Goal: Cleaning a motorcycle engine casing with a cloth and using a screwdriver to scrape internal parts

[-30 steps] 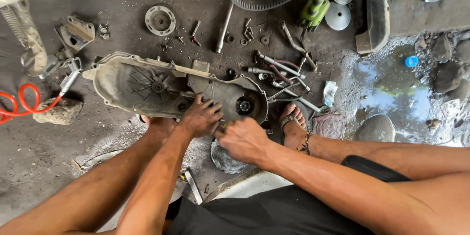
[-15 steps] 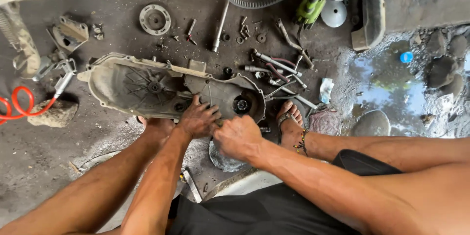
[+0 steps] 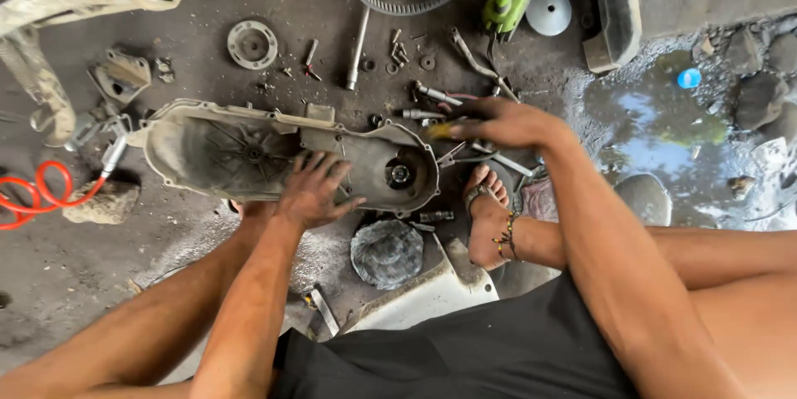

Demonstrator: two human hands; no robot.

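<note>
- nearest the camera are the person's bent knees and dark shorts, with a sandalled foot [image 3: 490, 216] planted on the floor just right of the work.
- beside that foot lies a round dark clutch-like disc [image 3: 386, 252], on the floor in front of the casing, touching neither of the hands.
- the left hand [image 3: 314, 191] rests spread, palm down, on the near edge of the grey engine cover [image 3: 249, 154], gripping nothing, only pressing it flat.
- the cover lies straight ahead of the person on the floor, its long axis running left to right, open side up; the left hand is the nearer one and the only one on it.
- the right hand [image 3: 498, 122] is out past the cover's right end, fingers curled among the loose tools and sockets [image 3: 432, 104]; motion blur hides whether it grips one.
- a second ago both hands sat together at the cover's near right rim; the right has since lifted away to the tool pile.
- farther off lie a toothed belt [image 3: 398, 2], a green power tool [image 3: 506, 0] and a red hose [image 3: 41, 191] at the left.
</note>
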